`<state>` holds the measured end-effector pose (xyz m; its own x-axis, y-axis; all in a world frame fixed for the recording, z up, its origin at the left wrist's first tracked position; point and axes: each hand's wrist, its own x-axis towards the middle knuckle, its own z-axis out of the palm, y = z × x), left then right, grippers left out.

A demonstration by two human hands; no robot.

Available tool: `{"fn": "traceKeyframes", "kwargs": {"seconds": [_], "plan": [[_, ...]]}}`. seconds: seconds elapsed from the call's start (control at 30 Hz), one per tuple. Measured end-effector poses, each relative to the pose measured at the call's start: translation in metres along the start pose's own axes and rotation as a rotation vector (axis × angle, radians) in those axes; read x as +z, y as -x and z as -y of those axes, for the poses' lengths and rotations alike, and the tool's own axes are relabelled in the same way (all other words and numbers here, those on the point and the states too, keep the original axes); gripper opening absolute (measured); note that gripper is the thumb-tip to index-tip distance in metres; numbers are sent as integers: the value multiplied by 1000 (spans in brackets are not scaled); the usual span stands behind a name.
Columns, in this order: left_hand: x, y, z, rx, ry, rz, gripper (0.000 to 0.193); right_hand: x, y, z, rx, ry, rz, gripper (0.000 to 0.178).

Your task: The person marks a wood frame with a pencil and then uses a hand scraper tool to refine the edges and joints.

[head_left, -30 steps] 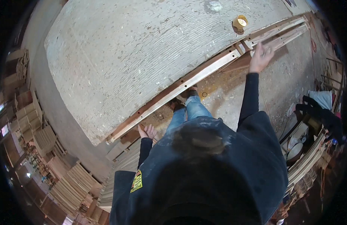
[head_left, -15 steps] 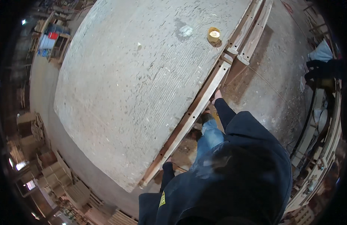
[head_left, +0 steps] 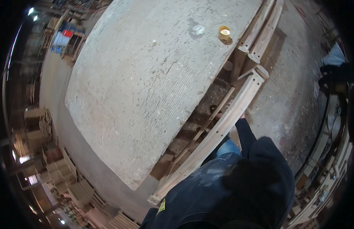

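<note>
A long wooden frame [head_left: 232, 108] with drilled holes near its ends stands between my body and the big pale worktable, apart from the table's edge. My right hand [head_left: 242, 115] is at the upper half of this frame, its dark sleeve reaching up to it. The fingers look wrapped round the rail, partly hidden by it. A thinner second rail [head_left: 201, 131] of the frame shows on the table side. My left hand is out of sight behind the frame and my jacket.
The worktable [head_left: 146, 87] has a scored, worn top, with a small yellow container [head_left: 224, 33] near its right edge. More wooden frame pieces [head_left: 263, 36] stand beyond my frame, along the table. Cardboard stacks [head_left: 58, 175] lie at lower left. Long boards [head_left: 333, 171] lie at right.
The wooden frame has come away from the table's edge toward me and to the right, and it has turned so its second rail shows. My right hand moved with it.
</note>
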<state>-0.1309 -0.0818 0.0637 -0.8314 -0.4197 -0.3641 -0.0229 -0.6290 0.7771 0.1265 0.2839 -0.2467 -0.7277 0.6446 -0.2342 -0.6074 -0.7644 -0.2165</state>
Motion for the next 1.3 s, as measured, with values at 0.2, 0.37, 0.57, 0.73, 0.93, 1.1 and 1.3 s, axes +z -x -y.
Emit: {"fn": "traceKeyframes", "kwargs": {"seconds": [0.2,0.37,0.57,0.73,0.93,1.1,1.3], "plan": [[0,38,-57,198,40,46,74,144,36,7,1,-94,-160,58],[-14,48,-115,365,10,30,74,277,74,36,36,-2,143,57],[-92,115,-180,469,-124,-71,73,392,93,48,-299,348,437,68],[-133,89,-217,602,-106,-150,72,445,94,61,-570,894,628,63],[-221,18,-277,1393,-832,-299,70,492,55,111,-1219,1584,794,56],[-10,65,-285,1566,-681,-104,65,550,68,128,-1530,1888,460,48],[47,43,-305,1408,-449,-100,63,630,49,62,-1109,1329,647,36]]}}
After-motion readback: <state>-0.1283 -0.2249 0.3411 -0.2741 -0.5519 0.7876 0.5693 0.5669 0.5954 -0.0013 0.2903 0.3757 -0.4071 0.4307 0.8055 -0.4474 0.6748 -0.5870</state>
